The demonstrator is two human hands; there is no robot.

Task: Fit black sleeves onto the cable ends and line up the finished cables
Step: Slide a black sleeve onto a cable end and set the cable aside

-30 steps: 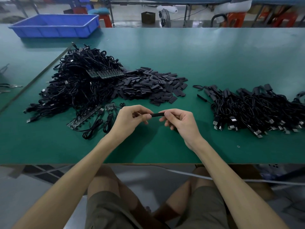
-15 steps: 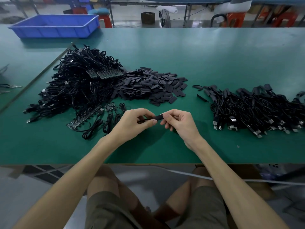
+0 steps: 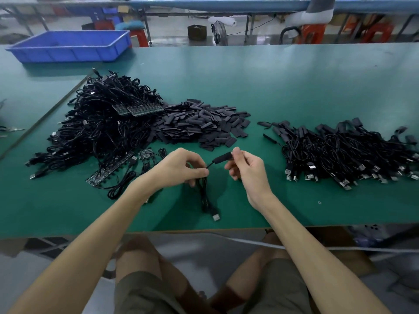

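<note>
Centre frame, over the table (image 3: 294,211), the cable (image 3: 205,196) looks light and limp, so it wants holding close behind its end. The sleeve (image 3: 223,157) on that end seems soft and thin. Left hand (image 3: 181,169) pinches the cable just beside the sleeve; right hand (image 3: 248,171), thumb up, has a narrow grip pinching the sleeve.

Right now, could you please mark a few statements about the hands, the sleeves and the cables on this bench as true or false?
1. The right hand pinches a black sleeve. True.
2. The left hand is empty. False: it grips the cable.
3. The loose sleeves lie between the tangled heap and the lined-up cables. True.
4. The blue tray sits at the table's far right. False: it sits at the far left.
</note>
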